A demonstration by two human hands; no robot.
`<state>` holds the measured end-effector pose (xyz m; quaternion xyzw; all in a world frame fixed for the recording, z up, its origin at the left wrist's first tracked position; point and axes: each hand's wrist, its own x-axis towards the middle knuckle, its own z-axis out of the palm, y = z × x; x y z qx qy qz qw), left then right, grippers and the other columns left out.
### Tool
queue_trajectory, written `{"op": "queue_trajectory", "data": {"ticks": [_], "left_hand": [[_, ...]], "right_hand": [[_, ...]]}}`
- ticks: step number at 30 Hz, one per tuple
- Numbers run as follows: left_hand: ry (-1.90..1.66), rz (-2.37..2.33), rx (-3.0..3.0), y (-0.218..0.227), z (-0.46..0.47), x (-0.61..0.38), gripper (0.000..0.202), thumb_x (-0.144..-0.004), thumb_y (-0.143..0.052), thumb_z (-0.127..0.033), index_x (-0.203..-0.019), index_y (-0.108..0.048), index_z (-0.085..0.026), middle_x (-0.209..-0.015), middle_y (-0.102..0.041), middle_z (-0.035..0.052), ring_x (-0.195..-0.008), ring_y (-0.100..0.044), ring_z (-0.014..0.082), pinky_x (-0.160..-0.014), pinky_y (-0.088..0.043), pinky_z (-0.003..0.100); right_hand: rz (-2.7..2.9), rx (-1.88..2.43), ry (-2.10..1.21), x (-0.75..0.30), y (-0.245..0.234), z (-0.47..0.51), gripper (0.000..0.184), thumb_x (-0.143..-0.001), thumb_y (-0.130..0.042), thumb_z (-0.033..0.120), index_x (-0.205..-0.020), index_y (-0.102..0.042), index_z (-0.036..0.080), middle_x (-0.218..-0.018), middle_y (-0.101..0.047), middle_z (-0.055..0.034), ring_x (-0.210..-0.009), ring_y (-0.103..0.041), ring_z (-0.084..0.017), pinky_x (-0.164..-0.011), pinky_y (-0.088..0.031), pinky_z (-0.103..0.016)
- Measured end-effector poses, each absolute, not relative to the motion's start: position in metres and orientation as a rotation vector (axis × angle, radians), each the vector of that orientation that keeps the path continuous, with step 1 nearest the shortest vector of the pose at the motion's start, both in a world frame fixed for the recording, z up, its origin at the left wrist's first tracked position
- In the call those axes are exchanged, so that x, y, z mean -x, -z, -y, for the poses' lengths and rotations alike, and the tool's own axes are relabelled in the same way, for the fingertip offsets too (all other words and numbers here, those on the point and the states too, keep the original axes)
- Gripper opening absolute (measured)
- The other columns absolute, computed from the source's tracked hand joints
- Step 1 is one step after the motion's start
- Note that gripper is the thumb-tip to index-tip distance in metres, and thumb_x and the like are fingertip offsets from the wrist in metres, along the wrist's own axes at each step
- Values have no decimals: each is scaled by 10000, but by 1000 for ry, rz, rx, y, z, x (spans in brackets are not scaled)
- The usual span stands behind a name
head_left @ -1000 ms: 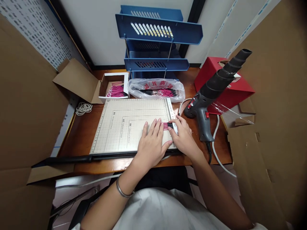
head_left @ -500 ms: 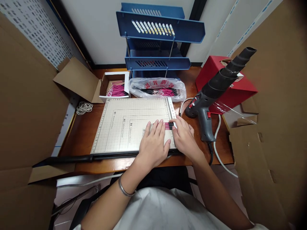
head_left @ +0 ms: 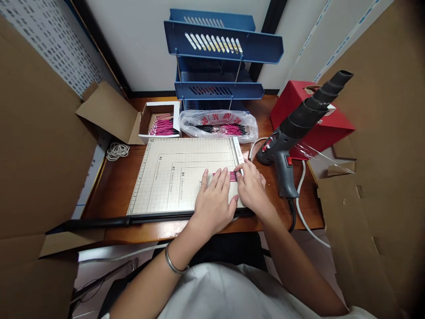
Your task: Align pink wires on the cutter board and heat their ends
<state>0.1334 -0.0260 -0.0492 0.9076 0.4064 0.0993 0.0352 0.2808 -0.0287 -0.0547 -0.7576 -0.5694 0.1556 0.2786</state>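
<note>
My left hand (head_left: 214, 199) lies flat on the beige gridded cutting board (head_left: 172, 173), fingers stretched forward and pressing a small row of pink and black wires (head_left: 233, 176). My right hand (head_left: 251, 188) rests beside it at the board's right edge, fingers curled onto the wires' black ends by the white ruler strip (head_left: 237, 153). The board's long black cutter arm (head_left: 133, 219) runs along its near edge.
A black heat gun (head_left: 292, 133) stands right of the board with its cord. Behind are a red box (head_left: 310, 117), a plastic bag of wires (head_left: 219, 124), a small box of pink wires (head_left: 161, 124), blue stacked trays (head_left: 221, 53), rubber bands (head_left: 117, 150). Cardboard walls both sides.
Both hands have shifted slightly, the right hand's fingers drawing closer over the wires' black ends. The view moved a little; the other objects stay put.
</note>
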Motion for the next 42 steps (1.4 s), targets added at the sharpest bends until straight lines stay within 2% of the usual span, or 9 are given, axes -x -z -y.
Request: {"op": "queue_trajectory", "data": {"ticks": [7,10,16,19,22,25,29,35,42], "left_hand": [[-277,-1180,-2785,48,16,-139,706,-1042,-361,-453,-1577,-331,7,-1678,-284,176,-1580,-224,283,-1310,-96,504],[-272,-1156,-2794,48,16,-140,691,-1043,-362,-443,-1565,-353,10,-1670,-302,189,-1576,-236,283,-1309,-116,484],[-294,-1175,-2772,50,21,-142,680,-1038,-365,-417,-1550,-372,31,-1660,-312,213,-1561,-275,305,-1298,-167,469],[-303,-1191,-2757,51,22,-144,676,-1041,-349,-419,-1554,-371,22,-1664,-305,206,-1561,-274,307,-1286,-208,473],[-265,-1187,-2780,51,22,-144,683,-1027,-363,-391,-1569,-341,24,-1667,-302,203,-1568,-253,306,-1295,-182,474],[-177,-1160,-2855,51,22,-145,740,-1000,-421,-390,-1600,-271,16,-1684,-253,213,-1582,-197,330,-1300,-150,503],[-116,-1177,-2906,53,22,-147,759,-997,-449,-418,-1621,-253,-35,-1699,-222,198,-1591,-163,330,-1305,-139,511],[-103,-1169,-2899,52,22,-147,748,-990,-459,-432,-1622,-281,-75,-1700,-245,160,-1591,-174,319,-1310,-119,508],[-231,-1183,-2804,52,21,-145,668,-1019,-344,-350,-1568,-344,32,-1663,-309,209,-1571,-245,305,-1304,-154,477]], "right_hand": [[1515,1928,-526,-291,61,26,240,-968,-342,318,-1045,-558,245,-1286,-615,-134,-1274,-556,-305,-1056,-438,-555],[1485,1925,-510,-290,63,25,257,-975,-328,323,-1028,-569,249,-1322,-600,-131,-1295,-547,-290,-1050,-459,-514],[1502,2049,-325,-283,47,31,269,-963,-364,247,-1040,-621,229,-1515,-503,-149,-1419,-451,-365,-1120,-336,-660],[1520,1981,-239,-281,37,38,280,-968,-369,241,-1097,-616,213,-1512,-528,-150,-1446,-443,-327,-1184,-284,-640],[1586,1785,-392,-275,34,46,389,-1007,-397,376,-1304,-545,173,-1559,-490,-167,-1490,-406,-266,-1246,-267,-549],[1761,1732,-549,-264,36,52,656,-1019,-407,513,-1540,-350,118,-1644,-370,-163,-1553,-301,-249,-1304,-101,-537],[1854,1822,-545,-251,39,53,790,-1025,-316,614,-1606,-261,83,-1679,-284,-158,-1578,-239,-264,-1304,-5,-552],[1933,1887,-467,-254,40,53,786,-1025,-299,634,-1606,-296,104,-1662,-310,-178,-1583,-221,-270,-1291,-36,-593],[1812,1930,-241,-272,36,49,549,-1069,-252,420,-1509,-450,158,-1698,-248,-132,-1596,-160,-299,-1253,-4,-682]]}}
